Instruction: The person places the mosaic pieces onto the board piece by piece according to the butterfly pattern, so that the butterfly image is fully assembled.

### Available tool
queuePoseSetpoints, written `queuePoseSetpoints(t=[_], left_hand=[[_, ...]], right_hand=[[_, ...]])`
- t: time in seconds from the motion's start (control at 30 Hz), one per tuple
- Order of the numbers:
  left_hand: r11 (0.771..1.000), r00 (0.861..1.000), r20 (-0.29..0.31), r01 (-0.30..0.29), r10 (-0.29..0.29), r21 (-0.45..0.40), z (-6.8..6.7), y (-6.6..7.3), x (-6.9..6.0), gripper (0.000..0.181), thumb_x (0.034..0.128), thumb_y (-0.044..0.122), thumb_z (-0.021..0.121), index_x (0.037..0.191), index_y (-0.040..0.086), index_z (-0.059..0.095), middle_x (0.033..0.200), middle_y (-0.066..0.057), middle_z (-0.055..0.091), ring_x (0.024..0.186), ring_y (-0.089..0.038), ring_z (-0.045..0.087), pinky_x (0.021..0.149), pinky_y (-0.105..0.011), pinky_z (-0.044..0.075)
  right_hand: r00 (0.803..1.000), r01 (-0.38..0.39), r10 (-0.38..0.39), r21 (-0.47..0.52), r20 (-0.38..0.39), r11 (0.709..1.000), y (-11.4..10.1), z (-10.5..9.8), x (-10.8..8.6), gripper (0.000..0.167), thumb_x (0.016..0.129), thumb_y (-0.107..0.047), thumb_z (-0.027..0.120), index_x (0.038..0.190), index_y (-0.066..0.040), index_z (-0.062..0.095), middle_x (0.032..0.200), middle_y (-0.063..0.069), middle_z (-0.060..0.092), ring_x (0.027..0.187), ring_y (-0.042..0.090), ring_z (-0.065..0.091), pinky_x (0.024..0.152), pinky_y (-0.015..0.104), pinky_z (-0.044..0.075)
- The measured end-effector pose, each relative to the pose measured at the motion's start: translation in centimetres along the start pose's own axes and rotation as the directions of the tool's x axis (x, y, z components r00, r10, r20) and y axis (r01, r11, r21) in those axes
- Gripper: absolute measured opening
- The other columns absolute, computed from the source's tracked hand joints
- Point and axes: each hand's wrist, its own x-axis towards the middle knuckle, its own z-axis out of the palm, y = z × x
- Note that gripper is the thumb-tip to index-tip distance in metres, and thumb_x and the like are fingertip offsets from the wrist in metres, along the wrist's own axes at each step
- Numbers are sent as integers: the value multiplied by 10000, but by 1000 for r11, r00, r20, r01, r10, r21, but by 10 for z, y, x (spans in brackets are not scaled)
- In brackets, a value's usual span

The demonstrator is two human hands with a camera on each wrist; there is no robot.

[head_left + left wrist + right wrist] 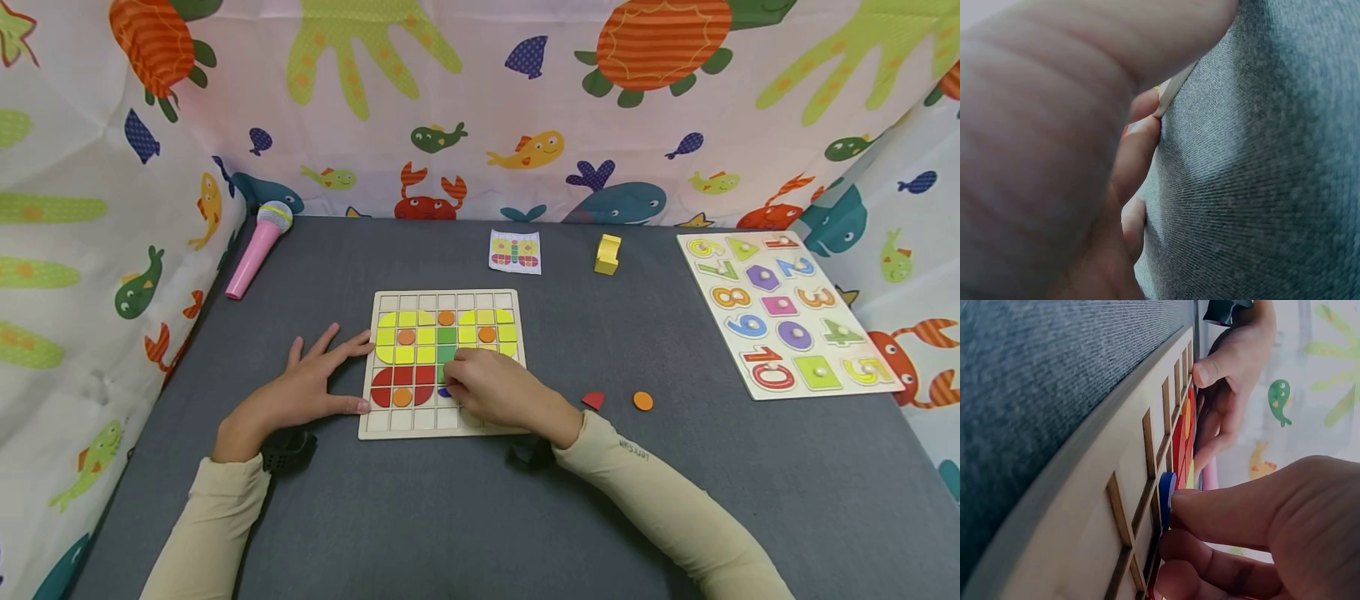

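Observation:
A wooden grid board (382,423) lies on the table with yellow tiles (405,354), green tiles (446,335), red tiles (423,375) and orange discs (402,397) in its cells. My left hand (303,387), fingers spread, steadies the board's left edge; its thumb and a fingertip touch the rim. Over the lower middle of the board, my right hand (495,387) has curled fingers and pinches a small rounded blue piece (1165,494) at a cell below the green column. The hand hides part of the board's lower right.
A red piece (593,401) and a loose orange disc (642,401) lie right of the board. Behind it are a butterfly pattern card (515,252) and a yellow block (607,254). A pink microphone (258,250) lies far left, a number puzzle (780,333) far right.

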Motion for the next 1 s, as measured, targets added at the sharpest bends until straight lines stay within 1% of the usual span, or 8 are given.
queuePoseSetpoints(t=[0.2, 0.33, 0.53, 0.87, 1.0], left_hand=[[1000, 1000, 1, -1, 1, 1, 0, 0, 0, 1053, 864, 565, 863, 1700, 215, 327, 1766, -168, 195, 1616, -460, -83, 1171, -726, -192], [1000, 1000, 0, 7, -7, 2, 0, 1, 0, 1052, 866, 559, 862, 1700, 208, 326, 1765, -170, 199, 1615, -462, -84, 1171, -723, -198], [1000, 1000, -1, 4, -4, 0, 0, 1, 0, 1024, 882, 558, 848, 1696, 204, 337, 1766, -160, 203, 1616, -458, -80, 1171, -720, -200], [1000, 1000, 4, 4, -4, -6, -1, 1, 0, 1035, 885, 560, 846, 1702, 207, 319, 1766, -174, 191, 1616, -456, -84, 1172, -723, -196], [1000, 1000, 6, 1, -1, -7, -1, 1, 0, 1033, 886, 560, 845, 1702, 207, 319, 1766, -167, 195, 1616, -455, -86, 1170, -724, -196]], right_hand=[[1000, 14, -15, 24, 20, 1000, 1, -1, 1, 43, 994, -122, 769, 976, -96, 740, 877, -5, 618, 771, 138, 547, 694, 269, 482], [999, 22, -23, 21, 38, 1000, 1, -1, 2, 56, 983, -121, 779, 972, -98, 729, 892, -9, 603, 781, 132, 545, 698, 262, 481], [1000, 3, -4, 17, 28, 1000, 0, -1, 4, 84, 983, -105, 780, 939, -101, 709, 888, 4, 607, 761, 136, 542, 681, 271, 478], [999, 16, -16, 19, 28, 1000, 4, 1, 4, 90, 985, -103, 777, 922, -101, 713, 851, 0, 598, 743, 135, 536, 666, 260, 463], [999, 13, -14, 46, 34, 999, 4, -1, 3, 70, 990, -110, 770, 941, -90, 724, 847, -2, 599, 748, 143, 537, 670, 263, 464]])
